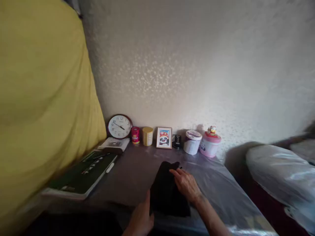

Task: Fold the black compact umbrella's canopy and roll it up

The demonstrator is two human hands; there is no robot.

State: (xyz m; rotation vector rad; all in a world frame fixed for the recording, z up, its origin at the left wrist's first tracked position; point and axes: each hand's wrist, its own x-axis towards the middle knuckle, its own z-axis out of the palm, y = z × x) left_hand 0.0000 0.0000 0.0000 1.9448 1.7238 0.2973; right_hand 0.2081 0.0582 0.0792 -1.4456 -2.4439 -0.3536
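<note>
A soft black cloth item (164, 193), perhaps a bag, is near the front of the table; its exact kind I cannot make out. My right hand (185, 184) grips it near its upper right edge, the fingers closed on the fabric. At its lower left side is my left hand (141, 215), slightly blurred, pinching the edge with one finger pointing upward along it. The dark fabric hides the parts of the fingers behind it. Its top is bunched, while the lower edge hangs wider.
Along the wall stand a round clock (120, 126), a pink can (135, 135), a yellow-lidded canister (147, 136), a framed panda picture (164, 137), a small black object (177, 141) and two tubs (192, 142). A green board (86, 170) lies left, beside a yellow curtain (46, 98).
</note>
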